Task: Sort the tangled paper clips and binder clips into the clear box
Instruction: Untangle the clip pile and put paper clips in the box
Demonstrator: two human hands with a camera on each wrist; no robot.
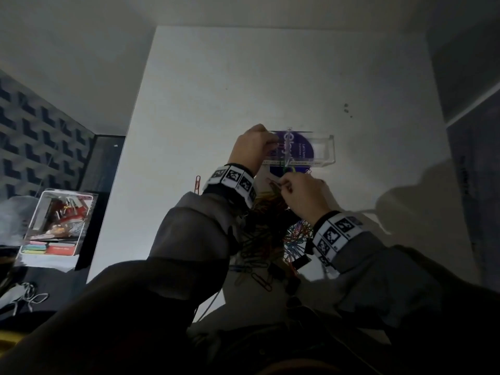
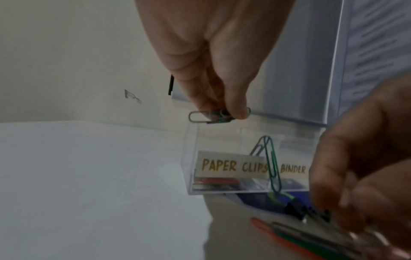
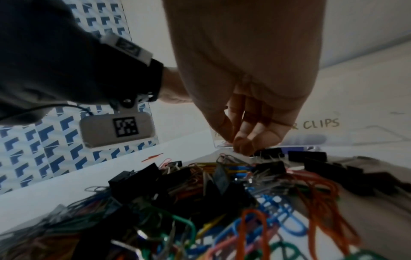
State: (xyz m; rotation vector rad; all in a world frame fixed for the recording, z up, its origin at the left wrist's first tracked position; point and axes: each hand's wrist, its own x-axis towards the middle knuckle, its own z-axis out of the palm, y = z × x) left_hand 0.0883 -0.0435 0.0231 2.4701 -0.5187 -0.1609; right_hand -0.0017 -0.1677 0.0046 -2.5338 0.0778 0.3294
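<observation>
The clear box (image 1: 326, 161) stands on the white table, its front labelled PAPER CLIPS and BINDER (image 2: 191, 158). Above its left compartment my left hand (image 1: 270, 143) pinches a silver paper clip (image 2: 196, 116) between thumb and fingers (image 2: 222, 112). From there a chain of linked clips (image 1: 287, 148) runs down, with a green clip (image 2: 275, 168) in front of the box wall. My right hand (image 1: 284, 185) pinches the chain's lower end (image 3: 242, 146) at the pile's far edge. The tangled pile of coloured paper clips and black binder clips (image 3: 222, 202) lies between my forearms (image 1: 273, 239). Some red clips (image 2: 213, 182) lie in the box.
A blue disc (image 1: 278, 170) lies under the box. One red paper clip (image 1: 197, 182) lies alone left of my left wrist. A white bin of stationery (image 1: 58, 220) sits off the table's left edge. Bare white tabletop (image 1: 270, 82) stretches beyond the box.
</observation>
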